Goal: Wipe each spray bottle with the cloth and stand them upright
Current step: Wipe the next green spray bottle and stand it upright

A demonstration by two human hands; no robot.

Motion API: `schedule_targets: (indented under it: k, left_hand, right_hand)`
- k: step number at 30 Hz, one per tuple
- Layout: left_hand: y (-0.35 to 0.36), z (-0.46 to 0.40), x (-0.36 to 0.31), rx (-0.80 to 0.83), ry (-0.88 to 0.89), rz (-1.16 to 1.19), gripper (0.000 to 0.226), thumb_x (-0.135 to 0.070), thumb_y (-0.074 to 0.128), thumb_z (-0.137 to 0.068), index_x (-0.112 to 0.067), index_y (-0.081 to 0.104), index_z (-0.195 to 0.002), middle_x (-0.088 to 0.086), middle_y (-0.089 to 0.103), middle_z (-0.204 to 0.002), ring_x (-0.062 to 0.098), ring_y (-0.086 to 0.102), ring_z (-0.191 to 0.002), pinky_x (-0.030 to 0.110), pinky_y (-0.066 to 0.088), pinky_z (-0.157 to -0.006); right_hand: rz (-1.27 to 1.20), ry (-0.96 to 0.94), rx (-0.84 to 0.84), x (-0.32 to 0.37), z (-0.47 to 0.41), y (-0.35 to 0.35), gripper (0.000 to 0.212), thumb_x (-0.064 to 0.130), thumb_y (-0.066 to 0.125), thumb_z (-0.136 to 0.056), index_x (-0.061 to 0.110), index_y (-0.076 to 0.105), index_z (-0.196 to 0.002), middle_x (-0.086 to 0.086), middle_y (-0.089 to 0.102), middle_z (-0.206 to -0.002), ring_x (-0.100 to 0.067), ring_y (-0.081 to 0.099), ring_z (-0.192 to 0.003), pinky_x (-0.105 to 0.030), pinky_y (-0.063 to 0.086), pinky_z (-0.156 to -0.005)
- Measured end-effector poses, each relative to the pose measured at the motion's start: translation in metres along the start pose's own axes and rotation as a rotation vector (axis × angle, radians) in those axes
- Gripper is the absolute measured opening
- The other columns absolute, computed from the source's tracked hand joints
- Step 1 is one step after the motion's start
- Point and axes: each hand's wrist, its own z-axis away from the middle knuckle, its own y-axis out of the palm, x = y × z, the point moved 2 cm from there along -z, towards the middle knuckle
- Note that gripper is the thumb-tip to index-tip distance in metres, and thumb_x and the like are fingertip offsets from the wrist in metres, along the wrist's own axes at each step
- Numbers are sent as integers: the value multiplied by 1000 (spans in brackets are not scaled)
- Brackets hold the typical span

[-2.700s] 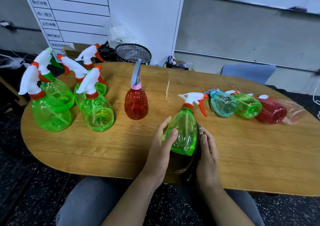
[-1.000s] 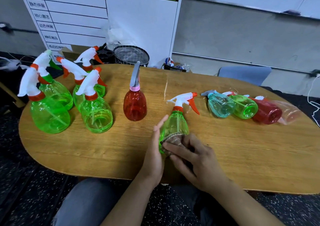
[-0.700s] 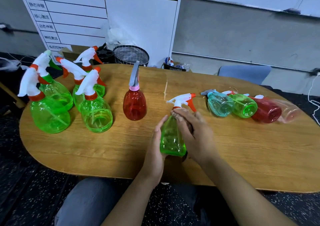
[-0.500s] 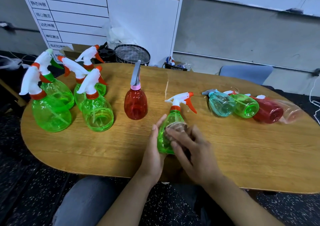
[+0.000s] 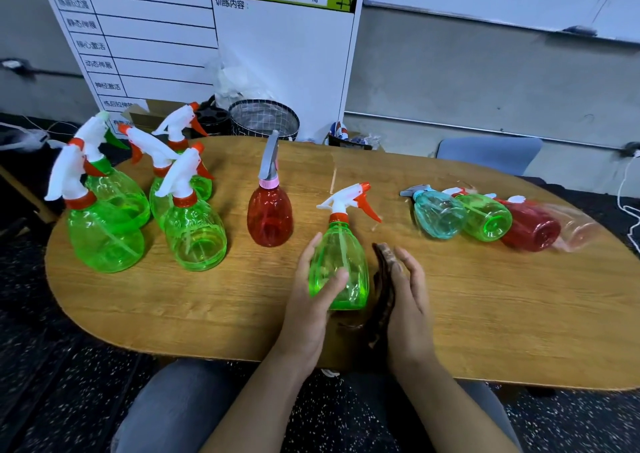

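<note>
While gripped by the left hand (image 5: 313,300), stands upright near the surface's (image 5: 485,314) front edge: green spray bottle (image 5: 341,265), long axis vertical, orange-tipped nozzle pointing right toward the lying row. Just beside its right flank, dark cloth (image 5: 382,289) pressed under the flat, straight-fingered right hand (image 5: 408,300). Toward the right edge, lying on their sides with bases facing front: teal bottle (image 5: 438,215), green lying bottle (image 5: 486,217), red lying bottle (image 5: 530,227).
</note>
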Motion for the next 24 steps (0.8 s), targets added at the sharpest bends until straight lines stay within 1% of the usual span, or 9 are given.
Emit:
schedule_targets:
  k: [3,5,7,10,13,16,18,21,24]
  left_hand:
    - [-2,-2,5,51,7,-51,80,-40,83,-82,-42,49,-154,0,65,-148,23,62,-138,56,45,-119]
    - [-4,-4,8,56,5,-78,75,-41,81,-84,-45,51,-152,0,61,-153,23,59,-141,56,43,-121]
    - [-3,-4,9,75,-5,-91,71,-42,77,-86,-45,52,-152,1,60,-155,23,57,-143,57,40,-122]
    - [1,-4,7,96,-19,-88,72,-43,71,-89,-38,49,-157,5,62,-153,26,57,-144,58,38,-123]
    - [3,-4,3,98,-33,-56,67,-41,65,-93,-35,47,-158,6,64,-151,25,58,-142,54,40,-122]
    - [2,-2,2,106,-58,-8,53,-34,53,-104,-38,47,-156,4,66,-148,25,62,-138,43,51,-109]
    - [0,-1,5,115,-72,16,48,-30,40,-109,-39,47,-156,1,69,-144,23,66,-133,36,57,-100]
    - [-4,-2,10,128,-73,6,48,-30,34,-110,-38,47,-155,1,69,-144,22,66,-132,34,60,-94]
    - [-2,-2,10,141,-60,-1,56,-38,38,-103,-34,45,-158,2,66,-148,23,64,-135,32,59,-94]
  right_hand:
    - [59,-31,35,-2,10,3,23,19,47,-111,19,61,-129,1,75,-118,-10,70,-106,-23,56,-86]
    - [123,-84,42,-2,14,4,24,20,45,-111,17,62,-128,7,72,-115,-3,67,-104,-16,52,-85]
    - [130,-95,27,-3,14,3,26,20,44,-111,14,61,-129,7,70,-115,-2,65,-104,-15,51,-85]
    - [76,-78,0,-7,11,1,27,22,44,-111,13,60,-130,-5,69,-122,-10,65,-110,-22,53,-90]
    - [32,-64,2,-7,11,2,24,21,44,-111,18,62,-127,6,72,-114,-7,66,-107,-19,53,-87]
    - [-26,-79,26,-1,6,1,22,19,46,-109,16,61,-125,11,74,-108,-5,68,-103,-18,54,-83]
    - [-16,-139,56,8,0,2,23,24,52,-104,18,64,-123,9,75,-110,-8,69,-105,-22,56,-85]
    - [211,-311,130,28,-12,6,26,25,57,-103,24,71,-125,3,73,-120,-11,68,-114,-22,52,-95]
    - [677,-519,225,38,-26,9,28,30,56,-109,30,73,-131,5,69,-116,-8,63,-108,-14,45,-89]
